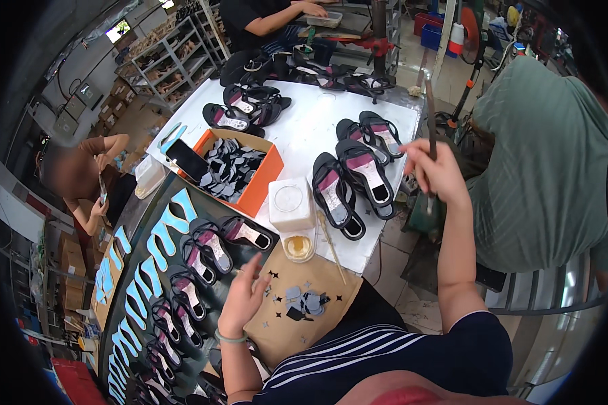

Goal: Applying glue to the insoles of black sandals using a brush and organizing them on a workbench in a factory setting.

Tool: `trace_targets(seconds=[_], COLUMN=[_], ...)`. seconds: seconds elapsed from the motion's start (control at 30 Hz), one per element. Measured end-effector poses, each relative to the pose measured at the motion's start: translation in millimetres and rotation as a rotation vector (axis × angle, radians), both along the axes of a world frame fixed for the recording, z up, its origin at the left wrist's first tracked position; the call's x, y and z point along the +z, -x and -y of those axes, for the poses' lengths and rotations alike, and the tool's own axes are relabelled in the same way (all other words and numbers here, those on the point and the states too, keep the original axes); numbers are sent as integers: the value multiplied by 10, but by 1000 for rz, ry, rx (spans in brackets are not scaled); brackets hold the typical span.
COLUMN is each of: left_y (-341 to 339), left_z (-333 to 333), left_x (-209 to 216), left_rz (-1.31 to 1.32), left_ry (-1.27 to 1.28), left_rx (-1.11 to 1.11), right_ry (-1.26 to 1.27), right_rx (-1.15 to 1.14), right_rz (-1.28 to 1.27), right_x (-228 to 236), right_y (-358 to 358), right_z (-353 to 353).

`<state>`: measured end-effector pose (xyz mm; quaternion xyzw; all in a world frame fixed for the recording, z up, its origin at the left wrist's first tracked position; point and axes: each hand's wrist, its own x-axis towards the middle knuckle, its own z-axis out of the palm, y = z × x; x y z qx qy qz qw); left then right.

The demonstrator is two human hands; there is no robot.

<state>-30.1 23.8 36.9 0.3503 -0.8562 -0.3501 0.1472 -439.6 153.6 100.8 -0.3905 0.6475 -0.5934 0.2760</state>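
My right hand (pixel 438 170) is closed round a long, slim stick-like tool (pixel 430 111), beside the sandals at the table's right edge. What its tip is like I cannot make out. Next to that hand stand black thong sandals (pixel 366 177) with purple and pale insoles; another pair (pixel 378 135) is just behind. My left hand (pixel 244 297) is open, fingers apart, above a brown sheet (pixel 277 337). On this sheet lie small grey pads (pixel 305 301) and dark star-shaped marks or bits. Beyond it sit a tub of amber paste (pixel 298 248), a thin brush (pixel 332 248) and a white container (pixel 290 204).
An orange box (pixel 267 172) of grey pieces carries a phone (pixel 186 160) on its edge. Sandals (pixel 197 260) and light-blue sole-shaped pieces (pixel 148 251) line the dark surface at left. More sandals stand at the back. A person in green (pixel 547 162) sits close on the right; others work behind.
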Motion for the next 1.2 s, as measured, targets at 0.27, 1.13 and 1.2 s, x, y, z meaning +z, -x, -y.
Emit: trace_targets(seconds=[0.27, 1.13, 1.2], left_y=[77, -48, -84], left_z=[-148, 166, 87], left_x=[74, -201, -160], left_rz=[12, -36, -57], left_ry=[-178, -108, -135], left_rx=[143, 249, 296], right_ry=[161, 482, 477], right_rx=[-178, -684, -574], right_rz=[806, 1132, 1146], right_x=[-71, -1255, -988], right_y=[2184, 3135, 2705], right_z=[1587, 3204, 3171])
